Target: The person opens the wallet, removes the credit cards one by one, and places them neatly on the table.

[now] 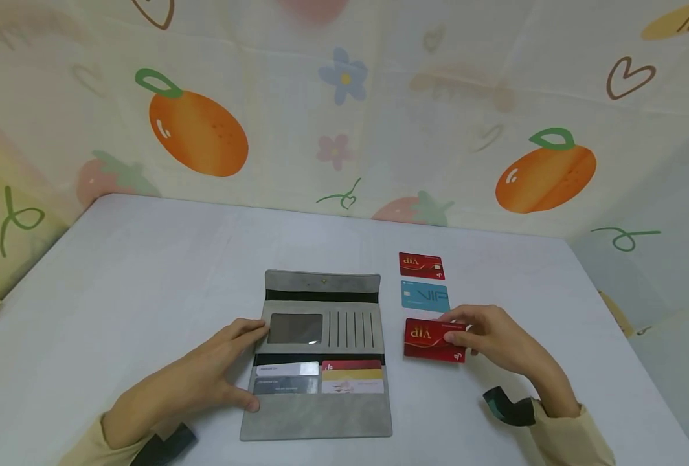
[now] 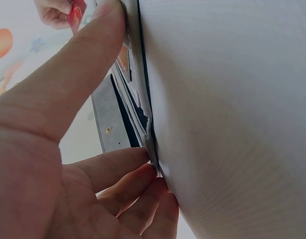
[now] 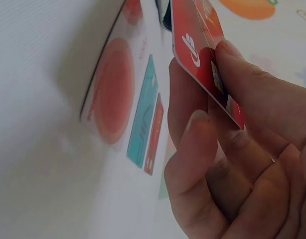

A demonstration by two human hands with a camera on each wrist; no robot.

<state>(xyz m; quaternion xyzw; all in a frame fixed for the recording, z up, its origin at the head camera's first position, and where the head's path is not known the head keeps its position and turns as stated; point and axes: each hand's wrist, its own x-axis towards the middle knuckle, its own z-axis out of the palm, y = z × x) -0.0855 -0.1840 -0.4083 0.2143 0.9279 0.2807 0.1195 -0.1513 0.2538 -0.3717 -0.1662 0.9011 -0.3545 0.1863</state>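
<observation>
The left hand (image 1: 204, 378) lay flat on the table (image 1: 117, 291) at about eight o'clock from the open gray wallet (image 1: 321, 356), its forearm coming in from the lower left. Its fingers were spread and nearly straight, the fingertips touching the wallet's left edge and the thumb pressing the lower left corner; nothing was gripped. The right hand (image 1: 496, 340) sat at three o'clock from the wallet, wrist low, fingers curled, pinching a red card (image 1: 434, 340) by its right end between thumb and fingertips. That card was lifted slightly off the table, just beside the wallet. At twelve o'clock from it a blue card (image 1: 425, 296) lay flat, and beyond that another red card (image 1: 421, 266). More cards filled the wallet's lower slots (image 1: 321, 378).
</observation>
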